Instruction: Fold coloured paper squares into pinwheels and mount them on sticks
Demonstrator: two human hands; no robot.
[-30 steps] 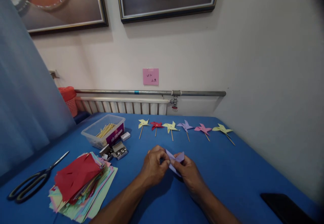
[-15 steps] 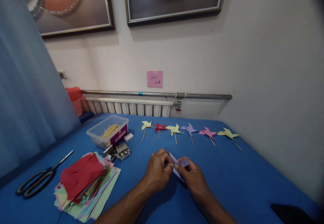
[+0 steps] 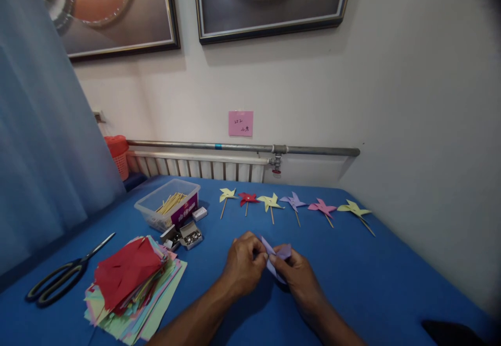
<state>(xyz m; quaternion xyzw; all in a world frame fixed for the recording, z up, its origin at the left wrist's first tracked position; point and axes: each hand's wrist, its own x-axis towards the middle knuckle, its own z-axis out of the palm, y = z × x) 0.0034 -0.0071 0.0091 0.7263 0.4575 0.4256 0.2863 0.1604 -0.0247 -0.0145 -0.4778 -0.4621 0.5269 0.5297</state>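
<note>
Purple paper (image 3: 284, 252), pinched at its left by the left hand (image 3: 245, 263), at its right by the right hand (image 3: 298, 274); best held centred, uncrushed, its middle seemingly finger-hidden.

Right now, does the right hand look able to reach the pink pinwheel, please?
Probably yes: nothing stands between the right hand and the pink pinwheel ahead of it, though its fingers are occupied holding purple paper.

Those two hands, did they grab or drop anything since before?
No, the left hand and right hand still pinch the purple paper. Everything slid right and slightly down in the picture, seemingly because the view shifted. On the table, the six pinwheels and scissors stayed put.
</note>
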